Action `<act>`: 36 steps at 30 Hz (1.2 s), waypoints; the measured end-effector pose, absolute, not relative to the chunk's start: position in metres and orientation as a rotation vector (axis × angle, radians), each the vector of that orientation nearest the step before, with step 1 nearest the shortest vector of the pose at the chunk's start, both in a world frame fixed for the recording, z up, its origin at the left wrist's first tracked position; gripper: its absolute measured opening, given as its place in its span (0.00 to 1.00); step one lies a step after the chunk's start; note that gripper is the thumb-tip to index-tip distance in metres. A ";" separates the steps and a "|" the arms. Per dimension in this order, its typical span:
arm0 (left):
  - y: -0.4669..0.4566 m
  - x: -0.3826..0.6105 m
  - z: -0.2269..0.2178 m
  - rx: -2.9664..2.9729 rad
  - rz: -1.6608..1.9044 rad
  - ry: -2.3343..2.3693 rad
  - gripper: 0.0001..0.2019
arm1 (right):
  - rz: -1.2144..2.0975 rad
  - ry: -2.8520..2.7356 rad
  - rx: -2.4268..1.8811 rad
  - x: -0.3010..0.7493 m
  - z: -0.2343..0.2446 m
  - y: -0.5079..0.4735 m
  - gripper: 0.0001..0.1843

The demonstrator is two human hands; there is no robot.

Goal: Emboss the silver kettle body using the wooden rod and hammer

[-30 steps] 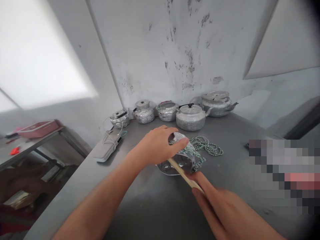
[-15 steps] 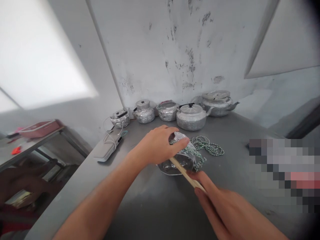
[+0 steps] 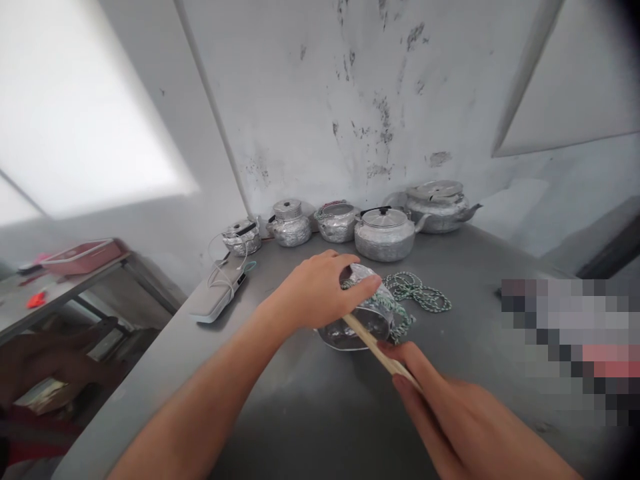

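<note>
A dented silver metal pot (image 3: 376, 328) lies tipped on the grey table, its opening turned toward me. My left hand (image 3: 325, 287) is wrapped over its upper left side, thumb across the top, and part of the pot is hidden beneath it. Green-and-white cord (image 3: 400, 319) runs around the pot's right side. In my right hand (image 3: 425, 393) is a pale wooden stick (image 3: 373, 343), gripped between thumb and fingers. The far end of the stick reaches the pot's mouth, close under my left hand; whether it touches the inside I cannot tell.
Behind the pot, several silver pots and kettles line the wall, among them a lidded kettle (image 3: 384, 237). A coil of cord (image 3: 420, 291) lies to the right. At left rests a grey power bank (image 3: 217, 293) with a white cable. A pink basket (image 3: 83, 257) sits on a side table.
Everything sits very slightly further right in the view. Both hands keep the same grip on the pot and the stick.
</note>
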State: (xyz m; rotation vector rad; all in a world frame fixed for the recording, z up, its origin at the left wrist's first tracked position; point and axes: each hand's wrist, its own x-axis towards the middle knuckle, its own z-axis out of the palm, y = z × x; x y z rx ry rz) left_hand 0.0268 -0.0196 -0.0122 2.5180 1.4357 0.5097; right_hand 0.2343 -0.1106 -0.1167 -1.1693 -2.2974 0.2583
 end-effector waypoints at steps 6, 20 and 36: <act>-0.019 0.027 -0.013 2.515 0.517 1.433 0.31 | 0.318 -2.310 -1.218 0.236 -0.120 -0.110 0.14; -0.019 0.028 -0.012 2.495 0.502 1.445 0.31 | 0.369 -2.216 -1.291 0.242 -0.134 -0.119 0.22; -0.018 0.027 -0.013 2.511 0.510 1.428 0.31 | 0.429 -2.237 -1.290 0.240 -0.126 -0.117 0.20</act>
